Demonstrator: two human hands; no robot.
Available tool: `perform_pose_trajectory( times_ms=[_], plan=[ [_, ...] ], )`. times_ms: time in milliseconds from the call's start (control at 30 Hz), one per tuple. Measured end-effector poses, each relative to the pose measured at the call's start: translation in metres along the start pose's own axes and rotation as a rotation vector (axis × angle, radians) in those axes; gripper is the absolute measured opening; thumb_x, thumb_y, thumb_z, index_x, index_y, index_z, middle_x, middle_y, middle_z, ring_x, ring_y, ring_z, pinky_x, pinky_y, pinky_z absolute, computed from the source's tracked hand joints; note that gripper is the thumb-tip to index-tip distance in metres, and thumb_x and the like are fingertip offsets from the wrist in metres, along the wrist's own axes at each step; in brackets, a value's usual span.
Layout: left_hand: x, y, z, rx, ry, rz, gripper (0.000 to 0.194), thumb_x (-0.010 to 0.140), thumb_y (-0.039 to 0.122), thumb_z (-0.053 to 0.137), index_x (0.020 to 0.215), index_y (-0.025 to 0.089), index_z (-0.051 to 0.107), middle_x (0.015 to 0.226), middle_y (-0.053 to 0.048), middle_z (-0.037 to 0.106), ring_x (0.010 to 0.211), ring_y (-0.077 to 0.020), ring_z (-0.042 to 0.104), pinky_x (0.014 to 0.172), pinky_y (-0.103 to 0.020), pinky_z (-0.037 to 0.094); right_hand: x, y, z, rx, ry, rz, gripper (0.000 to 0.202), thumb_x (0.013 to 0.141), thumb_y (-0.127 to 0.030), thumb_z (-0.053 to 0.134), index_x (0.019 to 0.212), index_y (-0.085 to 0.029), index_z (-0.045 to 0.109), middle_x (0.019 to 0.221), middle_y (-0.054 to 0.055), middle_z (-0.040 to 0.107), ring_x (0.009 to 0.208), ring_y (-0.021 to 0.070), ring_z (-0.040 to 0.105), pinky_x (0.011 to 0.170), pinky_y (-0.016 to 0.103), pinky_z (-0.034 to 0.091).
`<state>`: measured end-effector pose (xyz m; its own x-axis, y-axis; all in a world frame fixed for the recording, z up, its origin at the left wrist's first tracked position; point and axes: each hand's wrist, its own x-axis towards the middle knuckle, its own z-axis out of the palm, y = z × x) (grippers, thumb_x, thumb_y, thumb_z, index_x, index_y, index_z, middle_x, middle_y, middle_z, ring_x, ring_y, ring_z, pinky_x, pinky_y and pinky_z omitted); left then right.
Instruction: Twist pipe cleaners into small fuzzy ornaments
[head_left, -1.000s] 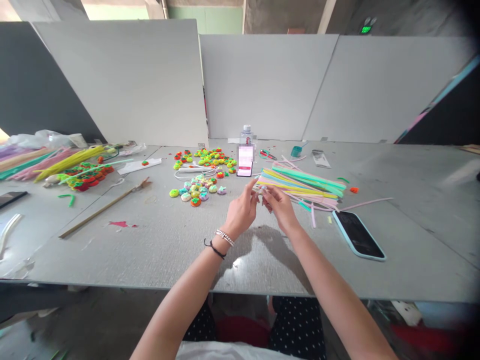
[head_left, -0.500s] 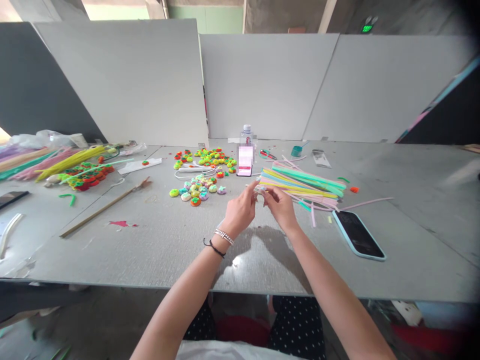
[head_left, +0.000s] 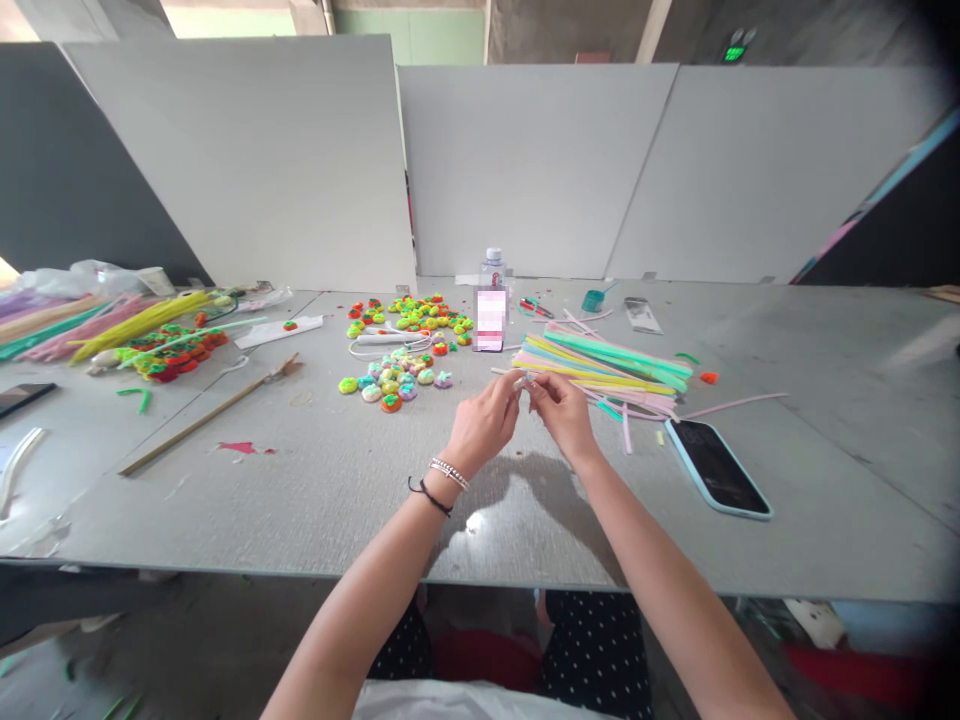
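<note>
My left hand (head_left: 486,418) and my right hand (head_left: 561,412) meet above the middle of the table. Their fingertips pinch a small pale piece (head_left: 523,381), mostly covered by the fingers; its exact shape cannot be made out. Just beyond and right of the hands lies a bundle of pastel pipe cleaners (head_left: 607,365) in pink, yellow, blue and mint. To the left is a group of small round pastel pipe-cleaner pieces (head_left: 390,380) with leaf-like tops. Behind them spreads a pile of yellow, green and orange ones (head_left: 431,315).
A lit phone (head_left: 490,320) leans before a bottle (head_left: 493,262). Another phone (head_left: 718,468) in a light blue case lies at right. A wooden stick (head_left: 202,422), orange-green pieces (head_left: 180,352) and more pipe cleaners (head_left: 142,325) lie at left. Grey panels (head_left: 525,170) stand behind.
The fingers of my left hand have curled in, and both hands' fingertips have closed nearer together around the small pale piece. Things on the table have stayed put.
</note>
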<state>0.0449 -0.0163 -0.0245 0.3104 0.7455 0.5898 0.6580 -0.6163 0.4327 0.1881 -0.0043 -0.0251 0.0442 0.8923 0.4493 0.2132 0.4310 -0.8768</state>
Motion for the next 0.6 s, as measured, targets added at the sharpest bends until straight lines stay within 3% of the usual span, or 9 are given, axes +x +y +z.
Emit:
perform_pose_trajectory(
  times_ms=[167, 300, 467, 600],
  plan=[
    [-0.001, -0.001, 0.001, -0.008, 0.007, -0.014, 0.038, 0.093, 0.021, 0.033, 0.128, 0.024, 0.045, 0.106, -0.008, 0.063, 0.089, -0.0157, 0.061, 0.068, -0.021, 0.043, 0.001, 0.001, 0.0, 0.06, -0.01, 0.07, 0.036, 0.076, -0.055, 0.059, 0.079, -0.019, 0.061, 0.055, -0.003, 0.049, 0.044, 0.0096, 0.039, 0.04, 0.022, 0.029],
    [0.001, -0.004, 0.001, -0.052, 0.093, -0.089, 0.039, 0.09, 0.014, 0.036, 0.126, 0.023, 0.049, 0.103, -0.007, 0.064, 0.086, -0.0147, 0.06, 0.072, -0.022, 0.043, 0.0, -0.002, 0.002, 0.178, -0.118, 0.132, 0.04, 0.077, -0.056, 0.058, 0.089, -0.018, 0.065, 0.058, -0.003, 0.051, 0.042, 0.0082, 0.037, 0.038, 0.022, 0.029],
    [0.006, -0.006, 0.002, -0.232, 0.213, -0.164, 0.031, 0.092, 0.022, 0.038, 0.117, 0.021, 0.057, 0.095, -0.005, 0.065, 0.082, -0.0138, 0.058, 0.074, -0.023, 0.042, 0.0, -0.002, 0.002, 0.249, -0.194, 0.149, 0.037, 0.077, -0.052, 0.059, 0.086, -0.017, 0.065, 0.059, -0.002, 0.053, 0.043, 0.0072, 0.038, 0.039, 0.021, 0.029],
    [0.009, -0.009, 0.007, -0.479, 0.208, -0.229, 0.031, 0.092, 0.03, 0.04, 0.113, 0.018, 0.06, 0.078, -0.001, 0.062, 0.068, -0.0104, 0.055, 0.066, -0.02, 0.04, 0.001, -0.001, 0.001, 0.242, -0.187, 0.156, 0.034, 0.077, -0.049, 0.06, 0.085, -0.017, 0.066, 0.06, -0.002, 0.055, 0.044, 0.0069, 0.038, 0.039, 0.021, 0.029]
  ],
)
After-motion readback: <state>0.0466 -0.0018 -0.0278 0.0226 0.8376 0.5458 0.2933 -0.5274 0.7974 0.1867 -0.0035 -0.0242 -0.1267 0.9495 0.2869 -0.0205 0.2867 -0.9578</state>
